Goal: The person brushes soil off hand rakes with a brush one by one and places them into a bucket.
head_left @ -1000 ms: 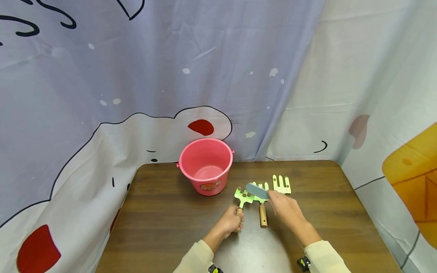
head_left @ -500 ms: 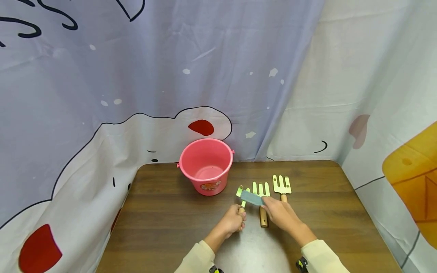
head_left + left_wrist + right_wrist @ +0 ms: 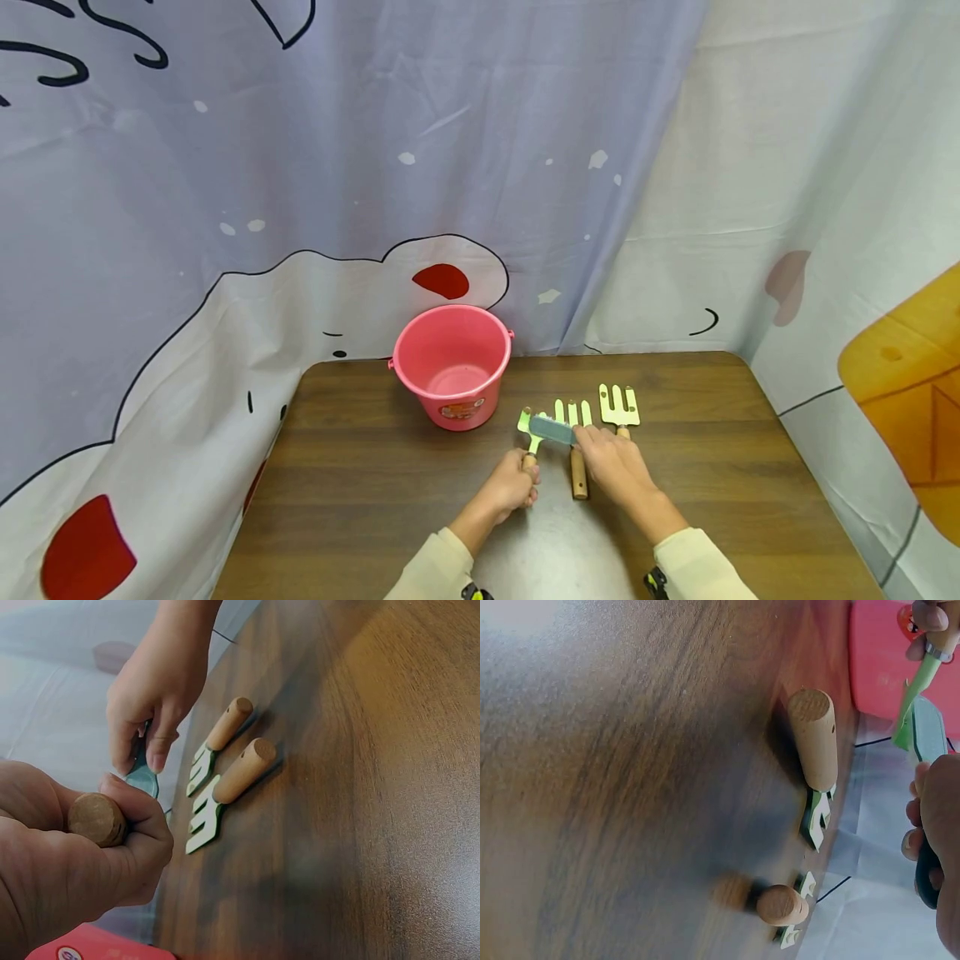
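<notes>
Brushing seems in hand; the left hand (image 3: 510, 481) grasps a green fork (image 3: 535, 445), fingers curled, above the tabletop (image 3: 360, 483) near the bucket (image 3: 480, 406); the right hand (image 3: 613, 462) pinches a brush (image 3: 552, 430) across it; next probably calls for a steady fork; the brush sits further left than a second ago.

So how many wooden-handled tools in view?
3: the left tool is in the left hand; the middle tool and right tool lie on the table, both partly hidden by the right hand in the head view.
</notes>
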`<action>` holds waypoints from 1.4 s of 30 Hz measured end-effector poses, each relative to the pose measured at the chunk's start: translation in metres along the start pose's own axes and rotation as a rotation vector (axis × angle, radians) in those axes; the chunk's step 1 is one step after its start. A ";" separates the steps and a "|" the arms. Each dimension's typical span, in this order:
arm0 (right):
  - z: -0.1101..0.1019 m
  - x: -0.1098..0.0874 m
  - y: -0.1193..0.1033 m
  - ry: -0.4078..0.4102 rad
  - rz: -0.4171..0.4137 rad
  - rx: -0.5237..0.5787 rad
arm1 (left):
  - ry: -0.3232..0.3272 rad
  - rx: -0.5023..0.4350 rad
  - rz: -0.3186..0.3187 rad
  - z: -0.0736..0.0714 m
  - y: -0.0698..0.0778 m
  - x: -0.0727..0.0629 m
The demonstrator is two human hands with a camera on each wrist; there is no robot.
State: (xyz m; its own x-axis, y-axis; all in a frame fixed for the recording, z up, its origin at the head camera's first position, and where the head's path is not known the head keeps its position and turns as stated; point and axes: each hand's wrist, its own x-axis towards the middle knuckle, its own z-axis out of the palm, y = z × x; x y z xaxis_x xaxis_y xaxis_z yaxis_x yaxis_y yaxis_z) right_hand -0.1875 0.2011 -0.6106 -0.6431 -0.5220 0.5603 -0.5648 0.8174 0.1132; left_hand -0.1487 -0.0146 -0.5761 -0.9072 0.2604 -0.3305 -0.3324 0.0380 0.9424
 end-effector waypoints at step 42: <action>-0.001 -0.002 -0.003 -0.106 0.069 0.134 | -0.018 -0.006 0.004 -0.001 0.004 -0.002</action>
State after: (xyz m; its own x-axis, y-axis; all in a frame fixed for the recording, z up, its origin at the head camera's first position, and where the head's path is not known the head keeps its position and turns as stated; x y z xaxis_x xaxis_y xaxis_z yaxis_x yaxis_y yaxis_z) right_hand -0.1842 0.1996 -0.6115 -0.7298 -0.4942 0.4724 -0.5767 0.8161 -0.0373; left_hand -0.1488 -0.0157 -0.5715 -0.9038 0.2783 -0.3252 -0.3298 0.0314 0.9435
